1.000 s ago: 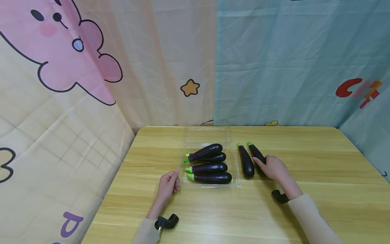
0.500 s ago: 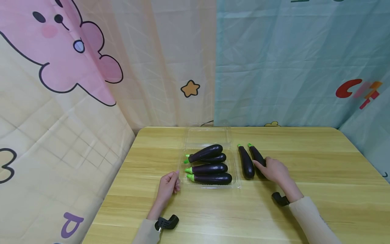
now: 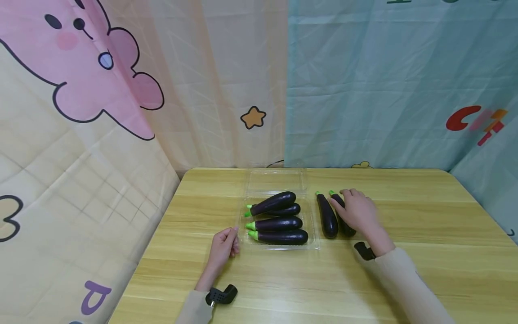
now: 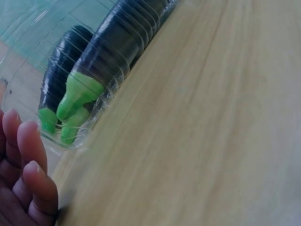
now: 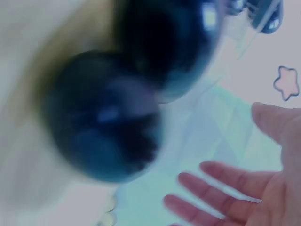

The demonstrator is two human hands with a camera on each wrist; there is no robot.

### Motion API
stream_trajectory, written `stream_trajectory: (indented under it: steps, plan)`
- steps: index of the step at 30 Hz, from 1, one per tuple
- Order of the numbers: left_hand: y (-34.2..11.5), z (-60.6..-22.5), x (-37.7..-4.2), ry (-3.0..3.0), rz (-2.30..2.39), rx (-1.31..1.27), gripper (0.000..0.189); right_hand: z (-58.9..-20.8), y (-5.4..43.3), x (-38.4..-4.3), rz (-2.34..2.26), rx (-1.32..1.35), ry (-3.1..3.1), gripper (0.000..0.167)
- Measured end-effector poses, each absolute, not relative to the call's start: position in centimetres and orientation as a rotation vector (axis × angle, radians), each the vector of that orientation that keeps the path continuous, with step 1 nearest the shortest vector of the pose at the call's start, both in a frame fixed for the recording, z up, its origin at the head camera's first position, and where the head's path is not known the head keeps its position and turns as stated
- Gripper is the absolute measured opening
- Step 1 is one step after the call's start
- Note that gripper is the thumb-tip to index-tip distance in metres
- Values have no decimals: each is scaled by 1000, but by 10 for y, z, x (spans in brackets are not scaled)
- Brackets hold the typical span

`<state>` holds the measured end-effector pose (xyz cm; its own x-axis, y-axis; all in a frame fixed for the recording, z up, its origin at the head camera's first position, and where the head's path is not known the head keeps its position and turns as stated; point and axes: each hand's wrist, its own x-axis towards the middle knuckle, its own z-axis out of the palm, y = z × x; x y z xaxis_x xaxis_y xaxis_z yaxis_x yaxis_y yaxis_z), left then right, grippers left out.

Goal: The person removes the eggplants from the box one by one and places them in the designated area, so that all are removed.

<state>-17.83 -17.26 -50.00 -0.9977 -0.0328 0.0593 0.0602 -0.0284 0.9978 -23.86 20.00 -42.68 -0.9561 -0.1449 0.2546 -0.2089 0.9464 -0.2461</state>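
Note:
In the head view my left hand (image 3: 222, 245) pinches the left rim of a clear plastic clamshell container (image 3: 313, 243). Its other fingers (image 4: 34, 146) curl near the container's corner in the left wrist view. Inside lie several dark purple eggplants (image 3: 279, 237) with green stems pointing left; one rests on top of another. Right of the container, a loose eggplant (image 3: 327, 216) lies on the table. Beside it is another eggplant (image 3: 346, 228), partly covered by my right hand (image 3: 358, 210). That hand hovers over its upper part, fingers spread and apart from it in the right wrist view.
The container's open lid (image 3: 276, 180) lies back toward the table's far edge. A wood-grain table (image 3: 437, 225) extends to both sides. Patterned curtains (image 3: 388, 90) hang behind and on the left. Each wrist wears a black camera mount (image 3: 221, 295).
My right hand has let go of the rightmost eggplant's thick end and moved away from me, toward its stem. The eggplants and my left hand stay in place.

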Motion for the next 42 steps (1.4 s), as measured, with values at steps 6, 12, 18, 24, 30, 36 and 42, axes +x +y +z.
stream_trajectory:
  steps: [6,12,18,24,30,36,42]
  plan:
    - [-172,-500,-178,-2141,-2208,-40,48,-410,172,-253,389,553,-2769,49]
    - [-174,-498,-179,-2165,-2227,-26,48,-404,147,-266,377,880,-2733,48]
    - [-176,-487,-176,-2188,-2234,-39,45,-403,122,-274,400,1057,-2687,55]
    - [-172,-472,-168,-2201,-2207,-78,44,-400,101,-278,397,1183,-2726,61]
    - [-173,-471,-169,-2194,-2202,-75,43,-398,89,-281,361,1235,-2827,66]
    - [-173,-470,-168,-2192,-2210,-50,43,-396,84,-283,309,1262,-2858,63]
    - [-172,-472,-167,-2205,-2231,-57,44,-396,80,-282,230,1286,-2877,60]
